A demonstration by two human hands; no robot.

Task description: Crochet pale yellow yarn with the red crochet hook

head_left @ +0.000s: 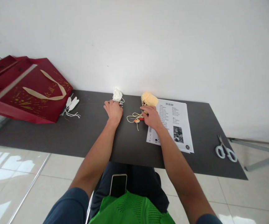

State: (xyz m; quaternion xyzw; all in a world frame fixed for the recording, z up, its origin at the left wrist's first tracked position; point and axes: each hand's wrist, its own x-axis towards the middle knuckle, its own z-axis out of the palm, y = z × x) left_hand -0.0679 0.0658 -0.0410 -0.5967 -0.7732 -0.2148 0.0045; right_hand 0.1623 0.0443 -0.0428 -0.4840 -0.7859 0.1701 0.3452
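My left hand (pixel 113 110) rests on the dark table just in front of a small ball of white yarn (pixel 117 94), its fingers a little bent and apart. Loose white strands lie beside its fingertips. My right hand (pixel 151 115) reaches over the left edge of the printed sheets, fingers apart, close to a ball of pale yellow yarn (pixel 149 99). Partly under that hand is a crochet hook with a red handle (pixel 141 119). Beside the hook lie loops of yellow yarn (pixel 132 117) and a small yellow crocheted piece (pixel 137 121).
Printed pattern sheets (pixel 184 133) lie right of centre. Scissors (pixel 225 151) with pale handles are near the table's right end. White crocheted pieces (pixel 72 104) with loose tails lie by a red gift bag (pixel 31 93). A phone (pixel 118 185) rests on my lap.
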